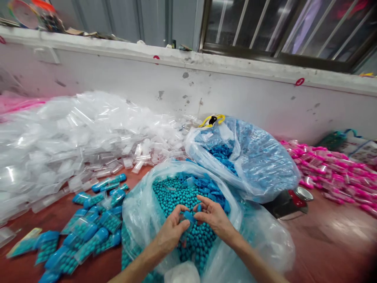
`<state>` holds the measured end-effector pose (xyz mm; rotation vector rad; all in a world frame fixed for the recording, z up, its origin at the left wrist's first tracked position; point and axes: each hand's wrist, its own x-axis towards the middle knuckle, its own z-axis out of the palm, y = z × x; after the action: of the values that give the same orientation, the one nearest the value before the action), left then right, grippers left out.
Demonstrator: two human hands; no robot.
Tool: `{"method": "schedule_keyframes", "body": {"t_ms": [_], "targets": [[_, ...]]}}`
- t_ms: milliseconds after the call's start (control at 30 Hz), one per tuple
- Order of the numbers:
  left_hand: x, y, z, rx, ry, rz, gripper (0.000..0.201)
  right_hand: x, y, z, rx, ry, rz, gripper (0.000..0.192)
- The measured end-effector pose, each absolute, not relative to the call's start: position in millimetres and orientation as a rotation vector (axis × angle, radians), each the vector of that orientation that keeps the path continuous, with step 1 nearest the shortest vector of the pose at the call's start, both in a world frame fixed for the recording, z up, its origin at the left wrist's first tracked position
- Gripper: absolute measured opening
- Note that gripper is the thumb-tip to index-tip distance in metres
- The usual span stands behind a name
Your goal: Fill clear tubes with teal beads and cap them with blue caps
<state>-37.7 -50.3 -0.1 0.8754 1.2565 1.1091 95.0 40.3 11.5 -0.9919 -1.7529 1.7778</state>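
Over an open plastic bag (pixel 135 188) of teal beads (pixel 169 192), my two hands are close together. My left hand (pixel 171 228) is closed around a small clear plastic container (pixel 185 232), whose blue upper part (pixel 189 216) shows by the fingertips; the fingers partly hide it. My right hand (pixel 215 218) pinches a small blue cap (pixel 199 207) between thumb and fingers, right beside the container. Loose blue caps (pixel 210 186) lie on the beads in the back right part of the bag.
Bead-filled containers with blue caps (pixel 94 232) lie to the left on the red tabletop (pixel 330 243). Behind them is a heap of clear empty containers (pixel 73 137). A second bag (pixel 262 157) of blue caps leans behind. Pink items (pixel 338 173) are piled at right.
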Motion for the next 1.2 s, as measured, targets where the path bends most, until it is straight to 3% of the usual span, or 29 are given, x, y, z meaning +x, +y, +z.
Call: {"method": "schedule_keyframes", "body": {"t_ms": [133,200,267,333,567,867,1033,1100,1200], "targets": [[-32,-51,5,0.835,1.351,1.185,0.036,92,19,16,-0.926,-2.043,1.558,0.047],[-31,-51,7,0.816,1.372,1.24,0.042,93,10,18,-0.919,-2.235,1.454,0.064],[-31,-51,8,0.841,1.362,1.294,0.045,92,4,17,-0.944,-2.37,1.34,0.095],[-31,-51,8,0.88,1.333,1.345,0.042,89,-1,12,-0.972,-2.439,1.212,0.107],[-26,-51,5,0.845,1.361,1.354,0.027,80,-13,0,-0.915,-2.408,0.89,0.074],[-15,-52,12,0.718,1.384,1.416,0.022,83,-13,-7,-0.76,-2.353,0.798,0.072],[-14,-55,13,0.942,1.383,1.462,0.01,84,-19,-28,-0.763,-2.266,0.535,0.079],[-17,-55,12,1.028,1.401,1.483,0.009,82,-21,-29,-0.793,-2.228,0.574,0.078],[-25,-54,11,0.915,1.358,1.43,0.016,78,-19,-16,-0.836,-2.225,0.889,0.074]]}}
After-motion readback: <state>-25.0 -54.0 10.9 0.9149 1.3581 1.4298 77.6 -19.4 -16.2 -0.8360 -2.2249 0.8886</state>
